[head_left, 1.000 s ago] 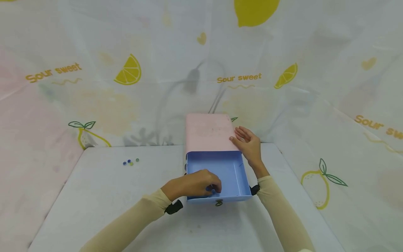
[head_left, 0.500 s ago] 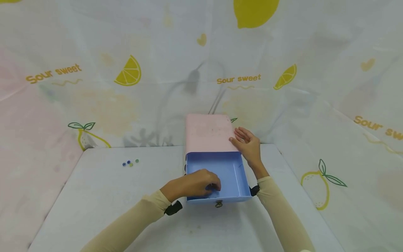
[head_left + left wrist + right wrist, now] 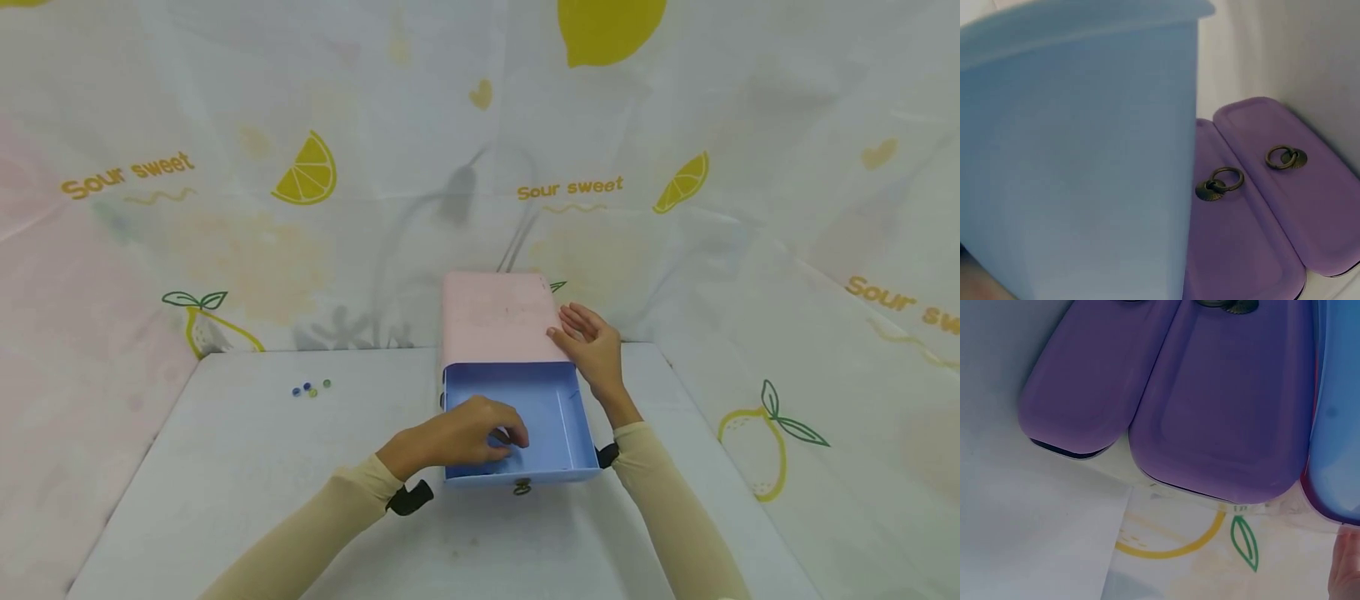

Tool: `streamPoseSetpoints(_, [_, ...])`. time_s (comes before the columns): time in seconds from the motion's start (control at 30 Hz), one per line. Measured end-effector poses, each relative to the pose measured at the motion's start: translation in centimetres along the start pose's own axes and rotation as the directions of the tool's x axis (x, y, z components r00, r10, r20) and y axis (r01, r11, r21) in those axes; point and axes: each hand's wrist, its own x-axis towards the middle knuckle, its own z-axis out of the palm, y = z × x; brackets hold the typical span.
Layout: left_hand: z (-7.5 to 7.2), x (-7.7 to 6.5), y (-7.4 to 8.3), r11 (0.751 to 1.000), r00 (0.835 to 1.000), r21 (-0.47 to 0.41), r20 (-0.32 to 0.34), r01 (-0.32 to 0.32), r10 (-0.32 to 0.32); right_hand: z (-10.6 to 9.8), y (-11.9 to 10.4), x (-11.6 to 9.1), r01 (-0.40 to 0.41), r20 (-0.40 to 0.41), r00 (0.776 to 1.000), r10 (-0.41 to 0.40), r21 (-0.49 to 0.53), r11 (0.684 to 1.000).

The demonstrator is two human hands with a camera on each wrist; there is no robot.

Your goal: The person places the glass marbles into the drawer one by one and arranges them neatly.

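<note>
My left hand [image 3: 476, 432] is inside a pulled-out blue drawer [image 3: 551, 417], near its front left corner. Its fingers are loosely bent, with a gap between thumb and forefinger, and I see nothing held there. The drawer belongs to a small cabinet with a pink top [image 3: 498, 317]. My right hand [image 3: 592, 342] rests against the cabinet's right top edge, thumb on top and fingers extended along the side. In the left wrist view the blue drawer front [image 3: 1085, 156] covers much of the frame; the left hand is mostly hidden. Fingers [image 3: 1345, 565] of the right hand show in the right wrist view.
Two purple drawers [image 3: 1235, 237] with ring pulls sit below the blue one. Several small blue, yellow and green beads [image 3: 307, 389] lie on the white table [image 3: 247, 467] at the left. A lemon-print cloth [image 3: 360, 250] stands behind and at the sides.
The left hand has risen slightly, and its thumb and forefinger have spread apart. The blue bit seen at its fingertips earlier no longer shows. The right hand has stayed in place.
</note>
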Motion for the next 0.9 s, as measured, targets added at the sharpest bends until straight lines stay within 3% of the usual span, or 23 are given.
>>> streamPoseSetpoints(0.27, [-0.8, -0.9, 0.1, 0.996, 0.999, -0.081, -0.028, -0.023, 0.021, 0.1, -0.2, -0.1, -0.001, -0.005, 1.000, 0.001, -0.020, 1.000])
streamPoseSetpoints(0.47, [-1.6, -2.1, -0.9, 0.990, 0.986, -0.058, -0.111, -0.129, 0.122, 0.1, -0.2, 0.1, 0.018, -0.003, 1.000, -0.018, -0.014, 1.000])
streamPoseSetpoints(0.67, [-2.4, -3.6, -2.3, 0.975, 0.945, 0.006, -0.245, -0.223, 0.217, 0.2, 0.0, 0.2, 0.013, 0.004, 1.000, -0.013, -0.005, 1.000])
streamPoseSetpoints(0.9, [-3.5, -6.2, -3.8, 0.972, 0.871, 0.071, -0.433, -0.223, 0.232, 0.0, 0.2, 0.1, -0.001, -0.001, 1.000, 0.000, -0.015, 1.000])
